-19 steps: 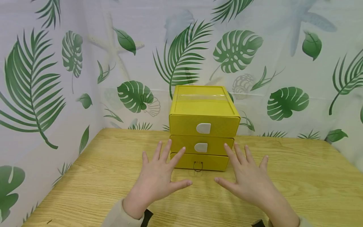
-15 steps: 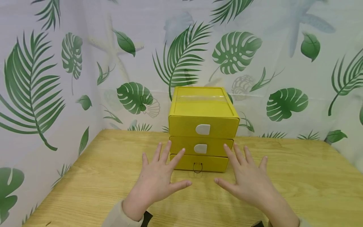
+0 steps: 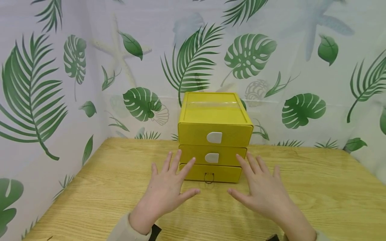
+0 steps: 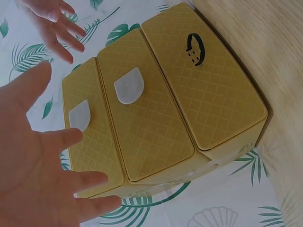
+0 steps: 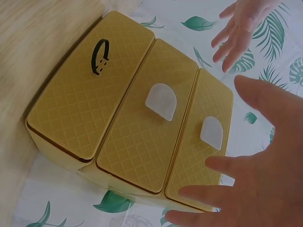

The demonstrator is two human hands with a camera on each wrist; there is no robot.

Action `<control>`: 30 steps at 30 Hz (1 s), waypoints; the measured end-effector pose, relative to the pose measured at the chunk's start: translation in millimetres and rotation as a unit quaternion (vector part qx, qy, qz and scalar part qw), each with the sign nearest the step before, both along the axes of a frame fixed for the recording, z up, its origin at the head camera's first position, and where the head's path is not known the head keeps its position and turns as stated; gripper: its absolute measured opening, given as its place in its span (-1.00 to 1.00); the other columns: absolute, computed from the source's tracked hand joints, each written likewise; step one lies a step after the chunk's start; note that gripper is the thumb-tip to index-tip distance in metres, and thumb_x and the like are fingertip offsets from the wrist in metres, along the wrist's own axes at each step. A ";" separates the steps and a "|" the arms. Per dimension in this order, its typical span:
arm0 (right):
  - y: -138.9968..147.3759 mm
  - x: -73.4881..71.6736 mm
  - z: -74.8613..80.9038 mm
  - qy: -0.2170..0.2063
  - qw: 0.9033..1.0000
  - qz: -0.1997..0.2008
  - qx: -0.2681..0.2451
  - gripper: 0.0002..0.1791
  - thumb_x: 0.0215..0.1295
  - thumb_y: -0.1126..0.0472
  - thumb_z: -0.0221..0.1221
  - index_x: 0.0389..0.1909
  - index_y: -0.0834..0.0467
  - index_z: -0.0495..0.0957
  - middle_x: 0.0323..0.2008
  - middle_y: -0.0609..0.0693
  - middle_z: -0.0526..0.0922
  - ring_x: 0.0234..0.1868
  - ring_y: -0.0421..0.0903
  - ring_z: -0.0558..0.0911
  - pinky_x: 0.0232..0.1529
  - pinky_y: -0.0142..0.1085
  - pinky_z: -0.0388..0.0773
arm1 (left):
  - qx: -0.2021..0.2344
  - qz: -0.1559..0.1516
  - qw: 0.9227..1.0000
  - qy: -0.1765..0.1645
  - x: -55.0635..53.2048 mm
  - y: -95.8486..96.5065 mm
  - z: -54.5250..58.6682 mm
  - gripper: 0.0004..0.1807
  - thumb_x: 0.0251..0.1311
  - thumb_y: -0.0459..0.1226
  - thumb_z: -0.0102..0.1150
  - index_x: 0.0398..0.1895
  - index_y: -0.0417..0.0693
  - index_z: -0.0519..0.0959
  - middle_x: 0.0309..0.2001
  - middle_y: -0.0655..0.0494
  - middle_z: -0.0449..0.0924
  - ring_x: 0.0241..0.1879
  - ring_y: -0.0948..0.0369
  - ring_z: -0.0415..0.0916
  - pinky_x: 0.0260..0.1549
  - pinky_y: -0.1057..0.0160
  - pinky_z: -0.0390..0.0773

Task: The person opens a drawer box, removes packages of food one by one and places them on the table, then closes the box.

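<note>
A yellow three-drawer box (image 3: 215, 135) stands at the back of the table, all its drawers closed. White tabs mark the top drawer (image 3: 214, 137) and the middle drawer (image 3: 212, 158); a thin black loop (image 3: 209, 178) hangs on the bottom one. My left hand (image 3: 166, 189) hovers in front of the box's left side, fingers spread and holding nothing. Mirroring it on the right, my right hand (image 3: 265, 192) is spread too, with nothing in it. Both wrist views show the palms (image 4: 35, 175) apart from the drawer fronts.
The wooden table (image 3: 90, 180) extends to both sides of the box. Behind it hangs a white cloth (image 3: 265, 110) printed with green leaves, and the same cloth covers the left side. Clear tape (image 3: 212, 104) runs across the box top.
The view has shifted slightly, so the box sits a little further left and lower. Both hands keep nearly the same spread pose.
</note>
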State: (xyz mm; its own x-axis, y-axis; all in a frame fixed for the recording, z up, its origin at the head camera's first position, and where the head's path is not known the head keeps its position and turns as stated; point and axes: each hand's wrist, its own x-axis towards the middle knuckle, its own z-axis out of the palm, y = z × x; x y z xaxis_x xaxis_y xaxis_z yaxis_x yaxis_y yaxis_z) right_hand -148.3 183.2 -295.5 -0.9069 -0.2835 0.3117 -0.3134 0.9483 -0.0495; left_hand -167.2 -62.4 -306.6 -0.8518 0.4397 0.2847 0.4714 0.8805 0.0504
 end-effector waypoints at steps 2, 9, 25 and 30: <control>-0.6 -0.9 0.5 0.012 1.000 0.005 -0.008 -0.09 0.00 -0.30 0.10 0.28 0.14 0.10 0.22 0.28 0.17 0.18 0.29 0.15 -0.04 0.40 -0.03 | 0.007 -0.006 1.000 0.022 -1.0 -0.1 -0.4 -0.23 0.06 0.27 -0.13 0.32 0.18 0.12 0.32 -0.13 -0.03 0.27 -0.09 -0.07 -0.02 -0.33 0.13; -1.7 -5.0 1.1 0.093 0.992 0.042 -0.069 -0.33 -0.04 0.00 0.23 0.06 0.29 0.35 0.02 0.26 0.42 0.00 0.22 0.39 -0.03 0.14 0.28 | 0.061 -0.045 0.990 0.117 -4.0 1.4 1.7 -0.43 0.07 0.04 0.07 0.07 -0.11 0.41 0.00 -0.10 0.42 -0.06 0.03 0.41 -0.19 0.05 0.49; -4.8 -7.2 1.4 0.213 0.964 0.075 -0.137 -0.46 -0.17 0.14 0.27 -0.13 0.36 0.46 -0.20 0.21 0.56 -0.20 0.16 0.52 -0.25 0.04 0.47 | 0.253 -0.136 0.943 0.169 -18.5 -4.2 4.7 -0.79 0.03 -0.31 0.18 -0.25 -0.20 0.53 -0.26 0.04 0.53 -0.24 0.16 0.48 -0.32 0.31 0.53; -4.8 -6.3 1.7 0.218 0.963 0.071 -0.142 -0.47 -0.17 0.14 0.25 -0.14 0.35 0.47 -0.20 0.20 0.55 -0.19 0.16 0.51 -0.27 0.05 0.46 | 0.337 -0.159 0.913 0.164 -28.1 -8.9 3.9 -0.83 0.05 -0.41 0.14 -0.26 -0.27 0.52 -0.27 -0.02 0.52 -0.24 0.13 0.46 -0.25 0.22 0.50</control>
State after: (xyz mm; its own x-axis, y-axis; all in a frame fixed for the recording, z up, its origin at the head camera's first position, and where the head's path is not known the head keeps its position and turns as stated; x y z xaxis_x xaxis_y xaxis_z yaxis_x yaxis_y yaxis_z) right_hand -154.5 178.4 -293.8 -0.6313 -0.2420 0.7368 -0.4884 0.8621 -0.1353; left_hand -195.3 -71.3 -302.7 -0.5319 0.2803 0.7991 0.7847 0.5178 0.3407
